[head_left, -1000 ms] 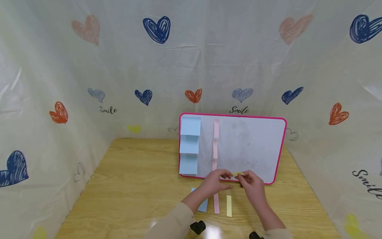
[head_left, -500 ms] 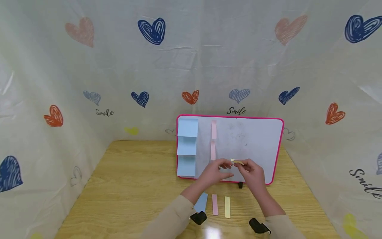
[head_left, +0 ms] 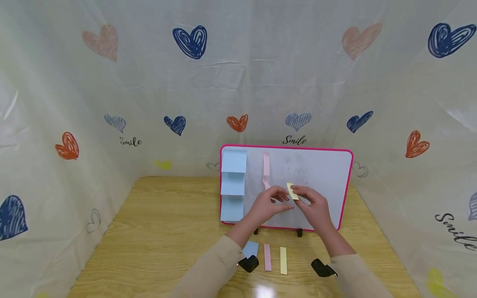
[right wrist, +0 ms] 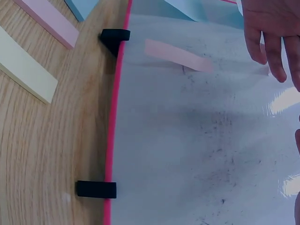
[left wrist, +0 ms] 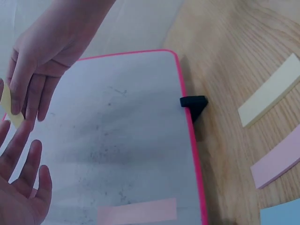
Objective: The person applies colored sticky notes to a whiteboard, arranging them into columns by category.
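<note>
In the head view my right hand [head_left: 316, 209] pinches a narrow yellow sticky note [head_left: 292, 191] between thumb and fingers, in front of a pink-framed whiteboard [head_left: 320, 174]. My left hand [head_left: 266, 205] hovers just left of the note, thumb and fingers spread apart and gripping nothing. The left wrist view has the left fingertips right at the note's lower end. Down the board's left edge hang several blue sticky notes [head_left: 233, 183]. Pink sticky strips [head_left: 266, 164] form a column to their right, its lower part hidden behind the left hand.
Before the board, a blue pad [head_left: 251, 248], a pink pad [head_left: 267, 257] and a yellow pad [head_left: 283, 260] of sticky notes lie on the wooden table [head_left: 167, 231]. Black feet [head_left: 299, 232] support the board's bottom edge. A heart-printed curtain [head_left: 149, 82] hangs behind.
Both hands have risen from the board's bottom edge to its middle. The yellow note has gone up with the right hand and turned from nearly level to steeply slanted.
</note>
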### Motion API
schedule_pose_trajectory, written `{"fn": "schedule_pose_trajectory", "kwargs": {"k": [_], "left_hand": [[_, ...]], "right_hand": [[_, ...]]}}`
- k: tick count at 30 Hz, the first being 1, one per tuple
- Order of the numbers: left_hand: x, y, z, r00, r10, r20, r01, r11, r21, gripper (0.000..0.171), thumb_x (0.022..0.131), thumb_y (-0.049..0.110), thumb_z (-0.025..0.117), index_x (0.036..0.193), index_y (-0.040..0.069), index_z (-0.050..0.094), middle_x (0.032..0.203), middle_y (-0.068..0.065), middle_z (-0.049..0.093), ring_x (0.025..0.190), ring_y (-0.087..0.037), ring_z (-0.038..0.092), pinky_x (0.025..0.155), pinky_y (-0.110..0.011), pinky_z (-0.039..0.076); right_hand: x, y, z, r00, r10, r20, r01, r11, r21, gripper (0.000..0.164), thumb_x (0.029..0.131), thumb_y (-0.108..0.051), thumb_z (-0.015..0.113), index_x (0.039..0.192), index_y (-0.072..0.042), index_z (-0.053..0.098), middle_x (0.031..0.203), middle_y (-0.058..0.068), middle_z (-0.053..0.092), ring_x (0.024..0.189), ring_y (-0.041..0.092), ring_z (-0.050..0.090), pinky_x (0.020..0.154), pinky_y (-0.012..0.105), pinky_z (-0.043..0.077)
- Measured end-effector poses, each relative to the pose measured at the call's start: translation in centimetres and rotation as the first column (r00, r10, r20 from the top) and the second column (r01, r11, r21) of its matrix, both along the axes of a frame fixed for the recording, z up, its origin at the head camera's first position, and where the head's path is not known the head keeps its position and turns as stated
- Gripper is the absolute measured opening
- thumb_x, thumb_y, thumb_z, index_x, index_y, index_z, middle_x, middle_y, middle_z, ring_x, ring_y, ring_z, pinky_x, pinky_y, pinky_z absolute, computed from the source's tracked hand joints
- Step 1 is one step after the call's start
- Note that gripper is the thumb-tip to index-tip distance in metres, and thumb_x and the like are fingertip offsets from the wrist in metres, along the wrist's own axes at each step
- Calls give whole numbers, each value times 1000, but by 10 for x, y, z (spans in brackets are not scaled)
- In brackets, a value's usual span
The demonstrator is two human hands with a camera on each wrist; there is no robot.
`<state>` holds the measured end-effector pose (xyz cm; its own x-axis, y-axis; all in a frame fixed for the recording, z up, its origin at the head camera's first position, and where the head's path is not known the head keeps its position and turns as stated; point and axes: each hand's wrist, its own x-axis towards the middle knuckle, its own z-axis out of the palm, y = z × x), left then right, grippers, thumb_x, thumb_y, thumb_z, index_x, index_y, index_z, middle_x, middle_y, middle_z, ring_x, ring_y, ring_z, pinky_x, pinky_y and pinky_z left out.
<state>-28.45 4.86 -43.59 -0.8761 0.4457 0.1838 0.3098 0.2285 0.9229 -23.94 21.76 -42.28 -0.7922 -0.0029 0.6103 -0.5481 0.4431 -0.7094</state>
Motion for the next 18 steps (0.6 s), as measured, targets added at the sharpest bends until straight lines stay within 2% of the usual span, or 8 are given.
{"fn": "schedule_pose_trajectory", "kwargs": {"k": [4,8,12,18], "left_hand": [[-1,0,4,1000,24,13,-25,999,28,35,83,27,80,111,13,64,94,9,67,85,-7,60,72,-26,51],[-2,2,7,1000,6,12,-7,999,51,36,83,23,79,115,16,63,96,7,66,85,-6,60,71,-26,52],[-6,5,9,1000,-7,-3,8,998,69,34,84,20,78,115,18,63,97,7,66,85,-6,61,74,-25,52],[-16,6,8,1000,23,-15,-22,998,62,24,87,15,75,109,15,67,93,8,66,83,-6,61,76,-24,51]], "right_hand": [[-2,4,4,997,68,24,-68,997,22,24,79,13,73,102,8,68,120,23,63,115,30,57,95,18,43],[-2,8,7,991,124,51,-127,991,43,36,76,12,76,110,9,65,129,24,57,122,38,49,99,16,37],[-3,10,10,985,160,67,-165,983,78,49,73,10,79,119,7,62,135,24,52,127,39,43,102,17,33],[-7,11,14,979,201,43,-205,969,137,62,69,9,83,126,8,57,138,26,49,128,42,41,103,19,33]]}}
